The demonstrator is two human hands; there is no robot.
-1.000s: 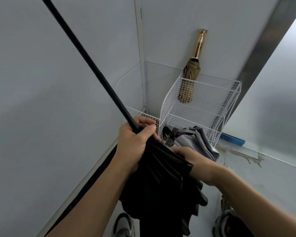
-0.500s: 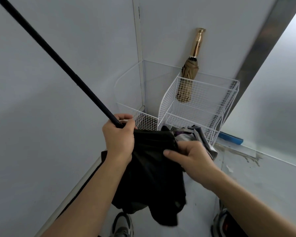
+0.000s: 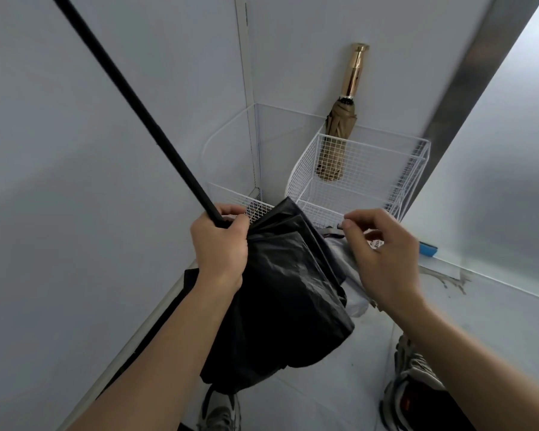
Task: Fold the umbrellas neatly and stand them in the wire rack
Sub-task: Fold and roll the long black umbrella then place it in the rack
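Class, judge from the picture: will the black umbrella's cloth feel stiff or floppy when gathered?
Probably floppy: the black umbrella hangs in creased, loose folds below the left hand. Its shaft looks rigid, running straight. The cloth's sheen suggests it may slip.

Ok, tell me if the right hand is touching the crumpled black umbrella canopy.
Apart. The head view shows the right hand clear of the black umbrella canopy, with a strip of grey fabric visible between them.
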